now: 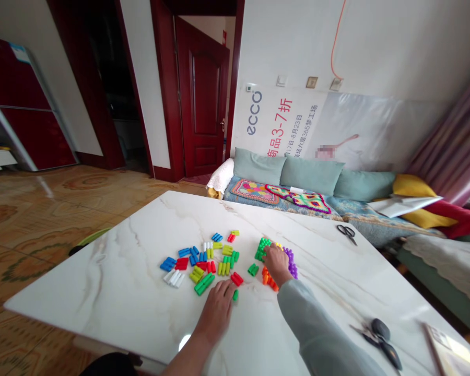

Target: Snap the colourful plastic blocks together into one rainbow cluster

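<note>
Left hand [215, 312]: fingers lie open on the bench [113, 292], holding nothing, just beside a green peg [235, 295].
Right hand [276, 263]: fingers rest over a cluster of interlocking blocks [263, 249], grip unclear.
Handling: cluster sits mid-frame; likely light, stiff plastic, best pinched by its ends.

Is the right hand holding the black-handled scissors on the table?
No, the right hand is on a cluster of interlocking plastic blocks, while the scissors lie apart on the white marble tabletop.
</note>
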`<state>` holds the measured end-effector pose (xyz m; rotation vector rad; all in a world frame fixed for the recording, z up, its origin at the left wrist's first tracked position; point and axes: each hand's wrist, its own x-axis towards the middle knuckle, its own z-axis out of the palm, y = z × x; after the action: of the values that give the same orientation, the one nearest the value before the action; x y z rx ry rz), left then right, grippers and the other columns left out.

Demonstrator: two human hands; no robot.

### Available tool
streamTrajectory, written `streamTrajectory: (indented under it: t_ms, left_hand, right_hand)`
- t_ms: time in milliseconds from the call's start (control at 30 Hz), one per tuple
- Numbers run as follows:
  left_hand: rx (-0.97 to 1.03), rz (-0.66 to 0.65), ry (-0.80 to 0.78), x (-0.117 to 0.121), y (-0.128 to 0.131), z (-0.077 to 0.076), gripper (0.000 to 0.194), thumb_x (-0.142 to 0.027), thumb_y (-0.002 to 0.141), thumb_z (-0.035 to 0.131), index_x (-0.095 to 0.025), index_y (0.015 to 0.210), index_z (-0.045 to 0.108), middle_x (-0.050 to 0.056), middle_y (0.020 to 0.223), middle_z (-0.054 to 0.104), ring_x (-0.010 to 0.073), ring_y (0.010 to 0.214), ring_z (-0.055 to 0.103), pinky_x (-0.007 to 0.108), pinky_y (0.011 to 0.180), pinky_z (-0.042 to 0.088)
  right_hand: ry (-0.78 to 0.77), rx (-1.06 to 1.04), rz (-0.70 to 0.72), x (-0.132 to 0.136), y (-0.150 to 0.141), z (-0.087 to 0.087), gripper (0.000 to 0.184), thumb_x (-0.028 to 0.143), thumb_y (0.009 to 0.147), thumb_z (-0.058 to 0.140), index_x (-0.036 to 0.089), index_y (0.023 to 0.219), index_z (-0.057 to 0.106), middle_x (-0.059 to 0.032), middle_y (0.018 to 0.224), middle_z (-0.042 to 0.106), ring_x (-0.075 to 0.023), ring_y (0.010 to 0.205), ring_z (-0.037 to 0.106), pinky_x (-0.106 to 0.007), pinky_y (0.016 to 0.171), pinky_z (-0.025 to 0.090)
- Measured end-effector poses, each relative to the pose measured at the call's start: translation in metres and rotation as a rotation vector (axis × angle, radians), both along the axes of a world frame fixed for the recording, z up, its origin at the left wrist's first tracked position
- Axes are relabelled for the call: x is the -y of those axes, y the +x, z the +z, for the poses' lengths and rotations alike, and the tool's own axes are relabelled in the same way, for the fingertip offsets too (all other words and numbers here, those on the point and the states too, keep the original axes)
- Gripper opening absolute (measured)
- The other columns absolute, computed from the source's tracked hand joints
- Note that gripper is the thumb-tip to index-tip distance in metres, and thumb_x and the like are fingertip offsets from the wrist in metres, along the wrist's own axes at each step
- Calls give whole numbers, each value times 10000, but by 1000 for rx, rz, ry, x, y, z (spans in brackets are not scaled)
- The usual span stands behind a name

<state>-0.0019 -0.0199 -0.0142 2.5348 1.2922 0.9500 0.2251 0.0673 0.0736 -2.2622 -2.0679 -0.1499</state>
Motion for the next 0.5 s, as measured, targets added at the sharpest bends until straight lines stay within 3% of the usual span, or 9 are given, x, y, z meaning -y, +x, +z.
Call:
streamTrajectory:
  t_ms: [267,500]
  left_hand:
    - [-2,6,-20,1,0,2,518,-55,810,404,-214,1292,507,90,1282,557,245,1194,495,444,1012,432]
    - [12,15,-22,2,1,3,532,-44,801,418,-220,1296,498,82,1273,558,240,1188,495,431,1006,433]
  right_hand:
    - [-37,47,30,-11,-4,-1,173,181,873,518,171,904,688,-103,1012,647,-223,966,602,-282,697,397]
    - [-16,14,90,-6,-8,-1,231,169,888,465,177,995,670,-111,1049,634,-216,947,606,-286,711,417]
